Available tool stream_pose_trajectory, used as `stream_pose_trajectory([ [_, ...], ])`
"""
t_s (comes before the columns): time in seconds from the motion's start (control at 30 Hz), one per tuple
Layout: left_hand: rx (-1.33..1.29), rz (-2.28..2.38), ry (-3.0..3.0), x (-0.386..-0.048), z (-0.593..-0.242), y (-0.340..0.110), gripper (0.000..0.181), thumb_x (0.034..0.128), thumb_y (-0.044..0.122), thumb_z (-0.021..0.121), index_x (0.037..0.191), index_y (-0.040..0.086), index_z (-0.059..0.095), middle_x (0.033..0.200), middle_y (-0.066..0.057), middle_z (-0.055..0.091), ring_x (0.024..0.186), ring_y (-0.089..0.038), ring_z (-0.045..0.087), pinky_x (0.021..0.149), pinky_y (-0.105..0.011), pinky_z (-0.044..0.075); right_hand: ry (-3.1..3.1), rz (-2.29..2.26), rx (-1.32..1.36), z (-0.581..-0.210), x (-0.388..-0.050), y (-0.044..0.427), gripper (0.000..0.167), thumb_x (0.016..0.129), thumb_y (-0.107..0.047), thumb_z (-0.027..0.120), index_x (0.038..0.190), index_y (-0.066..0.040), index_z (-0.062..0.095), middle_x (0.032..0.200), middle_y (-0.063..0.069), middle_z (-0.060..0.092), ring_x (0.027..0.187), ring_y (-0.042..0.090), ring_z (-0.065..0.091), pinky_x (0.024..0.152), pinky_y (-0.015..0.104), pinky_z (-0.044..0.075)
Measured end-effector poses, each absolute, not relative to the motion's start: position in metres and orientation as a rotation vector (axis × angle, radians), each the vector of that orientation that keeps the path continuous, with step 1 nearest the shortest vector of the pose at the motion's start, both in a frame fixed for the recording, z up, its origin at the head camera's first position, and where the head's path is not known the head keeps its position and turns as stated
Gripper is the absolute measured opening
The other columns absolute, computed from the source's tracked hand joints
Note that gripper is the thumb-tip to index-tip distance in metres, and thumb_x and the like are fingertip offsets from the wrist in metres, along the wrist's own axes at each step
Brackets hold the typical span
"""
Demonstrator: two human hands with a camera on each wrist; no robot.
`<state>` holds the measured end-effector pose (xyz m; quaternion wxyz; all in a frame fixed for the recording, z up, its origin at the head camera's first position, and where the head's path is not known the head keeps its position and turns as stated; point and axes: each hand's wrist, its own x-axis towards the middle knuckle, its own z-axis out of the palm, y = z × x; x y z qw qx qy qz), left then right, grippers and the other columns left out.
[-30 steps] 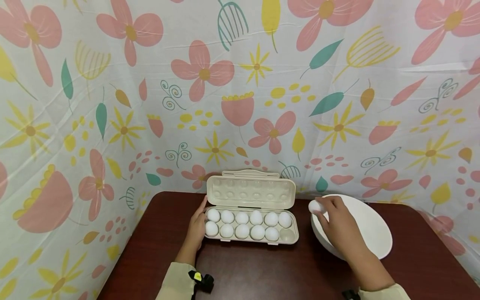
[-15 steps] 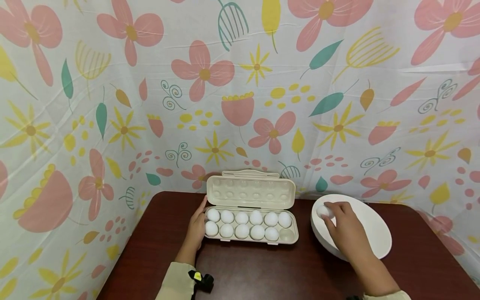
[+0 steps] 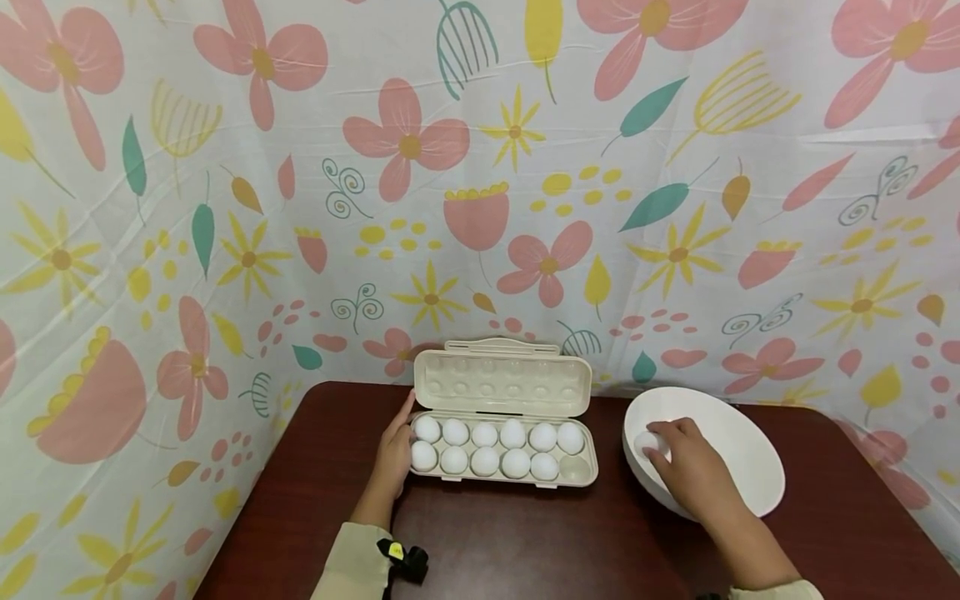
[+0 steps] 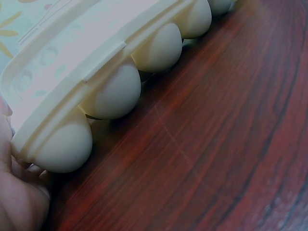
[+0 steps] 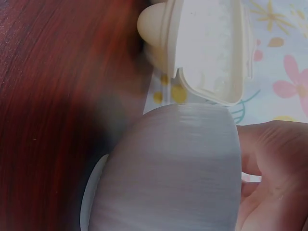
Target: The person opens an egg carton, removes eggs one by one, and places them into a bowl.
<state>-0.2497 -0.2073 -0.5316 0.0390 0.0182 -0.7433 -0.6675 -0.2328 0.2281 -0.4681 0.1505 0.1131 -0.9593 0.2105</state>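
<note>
Over the inside left wall of a white bowl [image 3: 750, 454], my right hand [image 3: 693, 471] pinches a white egg [image 3: 647, 443] between thumb and fingers. From the right wrist the bowl [image 5: 173, 163] blocks the egg from sight; part of the hand [image 5: 279, 168] shows behind its rim. A cream egg carton [image 3: 502, 483] lies with its lid raised, holding two rows of white eggs; the front right cup is bare. Along the carton's left end my left hand [image 3: 392, 458] rests, one finger stretched up its side. The left wrist view shows this hand [image 4: 21, 192] touching the carton's end [image 4: 43, 110].
A dark red-brown wooden table [image 3: 495, 542] carries the carton and bowl. Directly behind it hangs a floral cloth [image 3: 480, 275], which also runs down the left side. A black strap device [image 3: 405, 562] sits on the left wrist.
My right hand has carried the egg from above the bowl's left rim down and rightward into the bowl. The left hand and carton have stayed in place.
</note>
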Motion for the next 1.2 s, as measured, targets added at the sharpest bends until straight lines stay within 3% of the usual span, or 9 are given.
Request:
stream_pose_trajectory([
  [0.57, 0.043, -2.043, -2.279, -0.25, -0.532, -0.208, 0.07, 0.0968, -0.001, 0.029, 0.161, 0.026, 0.028, 0.148, -0.019, 0.053, 0.139, -0.032, 0.044, 0.111, -0.045, 0.032, -2.873, 0.575, 0.336, -0.474, -0.239, 0.232, 0.034, 0.086, -0.012, 0.075, 0.115, 0.005, 0.068, 0.106, 0.028, 0.059, 0.093, 0.045, 0.064, 0.083, 0.06, 0.05],
  [1.2, 0.051, -2.053, -2.28, -0.25, -0.533, -0.209, 0.069, 0.0975, 0.0, 0.028, 0.161, 0.026, 0.027, 0.151, -0.021, 0.049, 0.143, -0.034, 0.04, 0.112, -0.048, 0.029, -2.91, 0.541, 0.357, -0.48, -0.241, 0.234, 0.031, 0.085, -0.011, 0.075, 0.11, 0.005, 0.069, 0.1, 0.024, 0.06, 0.088, 0.041, 0.065, 0.082, 0.058, 0.051],
])
